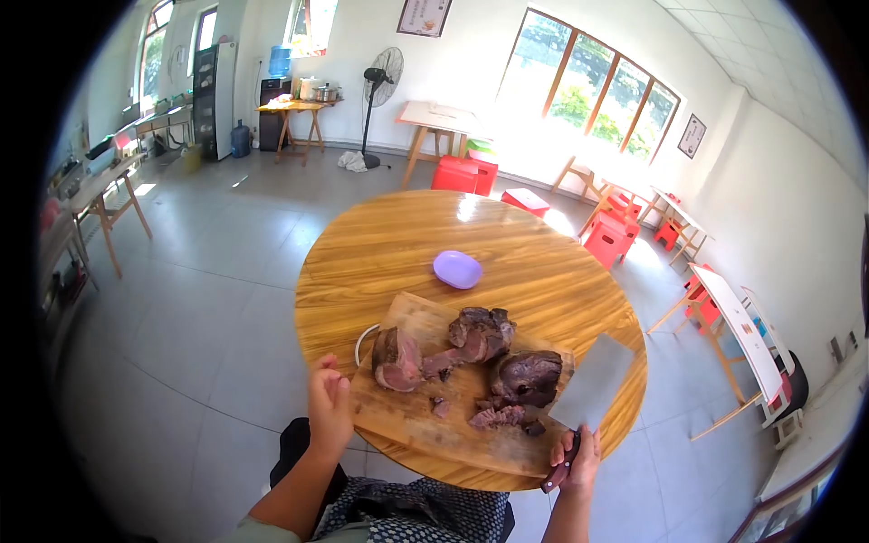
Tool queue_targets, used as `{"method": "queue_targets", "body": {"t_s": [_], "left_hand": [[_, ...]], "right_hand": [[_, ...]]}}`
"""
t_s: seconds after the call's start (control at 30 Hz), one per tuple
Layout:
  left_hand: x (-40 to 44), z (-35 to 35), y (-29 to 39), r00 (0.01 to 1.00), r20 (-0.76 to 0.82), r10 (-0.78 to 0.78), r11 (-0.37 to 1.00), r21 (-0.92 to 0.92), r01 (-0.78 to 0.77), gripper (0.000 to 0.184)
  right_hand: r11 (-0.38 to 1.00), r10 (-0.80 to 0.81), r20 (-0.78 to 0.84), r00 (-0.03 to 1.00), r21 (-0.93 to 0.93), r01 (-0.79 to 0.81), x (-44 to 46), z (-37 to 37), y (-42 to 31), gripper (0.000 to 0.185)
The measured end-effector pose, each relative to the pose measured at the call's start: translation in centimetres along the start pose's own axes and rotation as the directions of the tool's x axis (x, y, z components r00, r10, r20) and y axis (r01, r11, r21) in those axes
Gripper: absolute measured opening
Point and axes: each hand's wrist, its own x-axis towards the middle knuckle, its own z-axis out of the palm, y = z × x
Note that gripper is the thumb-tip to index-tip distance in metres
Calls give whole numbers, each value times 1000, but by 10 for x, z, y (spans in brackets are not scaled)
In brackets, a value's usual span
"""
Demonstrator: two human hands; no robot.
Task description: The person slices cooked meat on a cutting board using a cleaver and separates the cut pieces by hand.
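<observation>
My right hand (pixel 582 455) is wrapped around the dark handle of a cleaver (pixel 593 380), whose broad blade points up and away over the right end of the wooden cutting board (pixel 389 407). At the board's left edge hovers my left hand (pixel 330 407), fingers loosely bent and a little apart, holding nothing. Nearest to it on the board is a cut chunk of dark cooked meat (pixel 398 362) with a pinkish face. Another meat chunk (pixel 482 335) sits at the back, and a large dark piece (pixel 527 377) lies near the blade. Thin meat slices (pixel 498 416) are in front of it.
The board rests on a round wooden table (pixel 362 244), with a purple plate (pixel 457 270) beyond it. Red stools (pixel 455 174) stand behind the table. A floor fan (pixel 380 81) is by the back wall, and a white-topped table (pixel 742 326) is at the right.
</observation>
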Motion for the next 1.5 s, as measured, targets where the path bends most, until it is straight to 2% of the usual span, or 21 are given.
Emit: {"method": "queue_targets", "body": {"t_s": [0.03,0.07,0.13,0.17,0.23,0.27,0.33,0.4,0.5,0.57,0.7,0.77,0.8,0.87,0.9,0.97,1.07,1.23,1.3,1.33,1.5], "left_hand": [[3,4,7,992,-43,119,992,38,-118,15],[6,6,20,992,-43,118,992,38,-117,15],[7,11,52,858,176,482,817,264,-513,17],[8,19,59,856,153,493,815,262,-516,17],[5,35,66,712,370,596,753,49,-656,20],[4,42,61,708,352,612,748,34,-663,20],[0,55,41,650,462,603,754,-64,-654,21],[-3,59,33,640,486,595,773,-129,-621,22],[-7,65,26,649,529,547,823,-200,-532,20],[-5,64,24,618,620,483,866,-234,-442,18],[-7,67,19,615,585,528,844,-280,-458,16],[-10,67,14,598,637,487,866,-265,-424,12],[-10,66,10,619,623,478,872,-254,-418,12],[-11,67,4,591,621,515,853,-301,-427,12],[-14,68,0,608,613,505,860,-296,-416,12],[-17,73,-6,566,670,480,873,-299,-386,14],[-20,78,-13,558,674,484,874,-339,-348,11],[-30,88,-24,529,700,480,875,-338,-347,17],[-26,91,-27,531,694,486,872,-343,-350,18],[-25,89,-24,524,698,489,869,-333,-366,18],[-30,93,-24,528,703,477,872,-306,-381,18]], "right_hand": [[1000,-16,25,1000,0,16,0,-1,2,14],[1000,-16,25,1000,0,16,-1,-1,3,14],[998,-69,-37,997,2,69,-1,2,3,15],[996,-84,-15,996,-3,84,4,6,1,15],[988,-127,-115,985,69,135,0,5,-1,15],[984,-171,-149,974,23,176,2,4,1,21],[969,-239,-158,958,25,245,7,2,11,19],[955,-290,-166,943,9,295,9,2,14,18],[964,-263,-190,946,-8,266,8,1,15,17],[968,-251,-193,949,-35,248,12,1,16,17],[971,-228,-149,962,-102,215,16,-6,17,15],[965,-237,-134,962,-146,218,17,-2,17,16],[960,-251,-152,956,-167,225,20,-8,19,17],[948,-276,-196,941,-214,234,23,-8,23,19],[947,-269,-186,945,-231,225,22,-3,22,19],[953,-193,-353,916,-291,88,16,13,16,13],[918,-232,-321,918,-385,97,30,-9,24,18],[901,-199,-337,920,-433,36,47,-39,25,31],[934,-87,-357,930,-354,-48,53,-53,24,37],[916,-98,-445,890,-391,-95,34,-10,17,40],[922,-127,-489,863,-380,-79,42,-11,18,43]]}}
